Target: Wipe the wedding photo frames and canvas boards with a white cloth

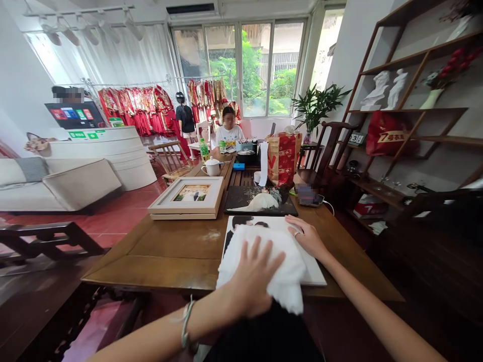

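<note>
My left hand (253, 279) lies with fingers spread on a white cloth (285, 266). Beneath the cloth is a white photo panel (315, 271) showing dark-haired figures at its upper left; much of its picture is covered. My right hand (306, 236) rests on the panel's upper right edge, fingers stretched out, a ring on one finger. Just beyond lies a dark photo panel (232, 198) with a white dress in its picture. To the left, a white-framed photo (217, 193) is stacked flat on the wooden table (166, 251).
Behind the panels stand a paper bag (283, 158), a white lidded cup (212, 167), a black pot (246, 156) and a green bottle (204, 150). A phone (309, 195) with a cable lies at right. A person (229, 133) sits at the far end.
</note>
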Tool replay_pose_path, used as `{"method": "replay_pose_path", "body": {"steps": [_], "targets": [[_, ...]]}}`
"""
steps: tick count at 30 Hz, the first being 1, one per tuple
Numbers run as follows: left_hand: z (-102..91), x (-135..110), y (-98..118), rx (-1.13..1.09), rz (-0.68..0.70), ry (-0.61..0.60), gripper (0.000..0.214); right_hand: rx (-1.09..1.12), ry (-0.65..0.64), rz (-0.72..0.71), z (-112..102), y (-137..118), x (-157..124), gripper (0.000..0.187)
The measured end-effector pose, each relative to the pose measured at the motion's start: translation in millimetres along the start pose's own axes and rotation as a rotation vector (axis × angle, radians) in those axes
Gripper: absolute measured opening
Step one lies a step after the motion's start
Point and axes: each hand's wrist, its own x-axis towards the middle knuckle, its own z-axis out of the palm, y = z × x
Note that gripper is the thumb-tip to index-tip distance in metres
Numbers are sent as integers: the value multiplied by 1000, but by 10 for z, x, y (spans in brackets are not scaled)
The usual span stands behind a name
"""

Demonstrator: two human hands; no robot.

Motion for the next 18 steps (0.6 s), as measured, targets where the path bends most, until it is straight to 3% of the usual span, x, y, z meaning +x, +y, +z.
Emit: {"method": "replay_pose_path", "body": {"steps": [3,5,8,13,16,18], "targets": [[-32,-230,96,-31,72,-30,97,-9,8,15,16,-6,1,32],[-62,-207,48,-20,70,-59,98,-4,9,16,19,-6,4,32],[-92,66,-129,32,34,-52,91,25,-1,8,3,-1,9,33],[-109,742,-423,141,-67,26,81,36,-25,11,-36,-24,13,40],[-121,992,-469,169,-125,29,77,34,-22,-13,-40,-44,9,42],[-117,1014,-398,176,-155,26,76,45,-19,-17,-37,-37,7,43]]}}
